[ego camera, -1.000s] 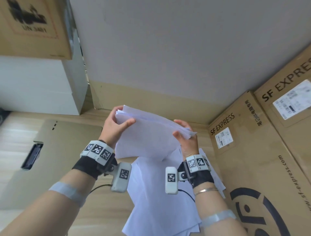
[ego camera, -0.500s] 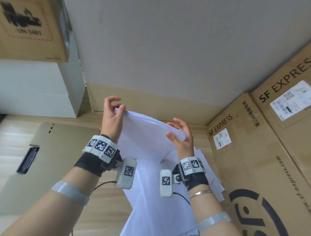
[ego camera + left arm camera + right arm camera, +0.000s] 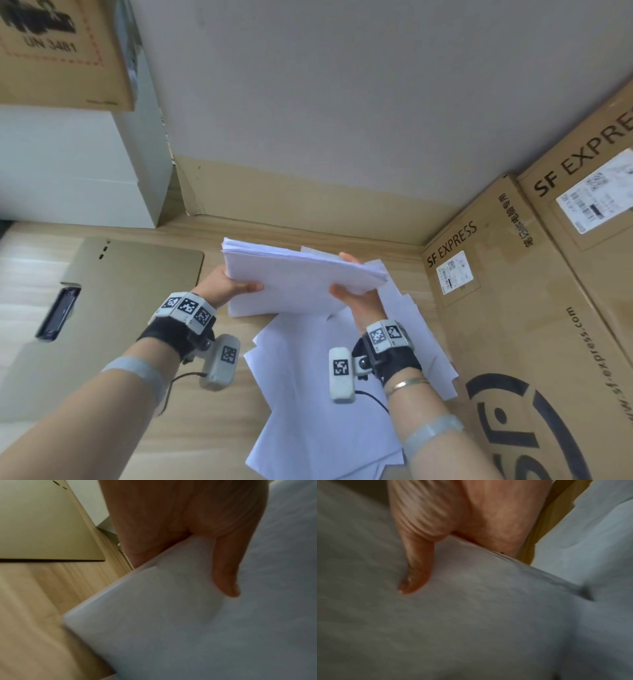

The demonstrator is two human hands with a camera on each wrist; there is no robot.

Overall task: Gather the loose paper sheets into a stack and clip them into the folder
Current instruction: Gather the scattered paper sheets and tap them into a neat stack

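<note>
Paper stack (image 3: 301,281) sits raised above the desk (image 3: 219,425), left hand (image 3: 222,286) and right hand (image 3: 359,298) each pinching a side, thumbs on top, fingers beneath. Loose sheets (image 3: 325,411) lie below; the open folder (image 3: 113,308) lies left.

The paper stack (image 3: 301,277) is hiding the fingers of both the left hand (image 3: 222,286) and the right hand (image 3: 359,299), leaving only the thumbs showing. Both wrist views are blurring and cropping the sheets. The folder (image 3: 113,308) is running past the head view's left edge, and the loose sheets (image 3: 329,411) are lying partly behind the forearms.
</note>
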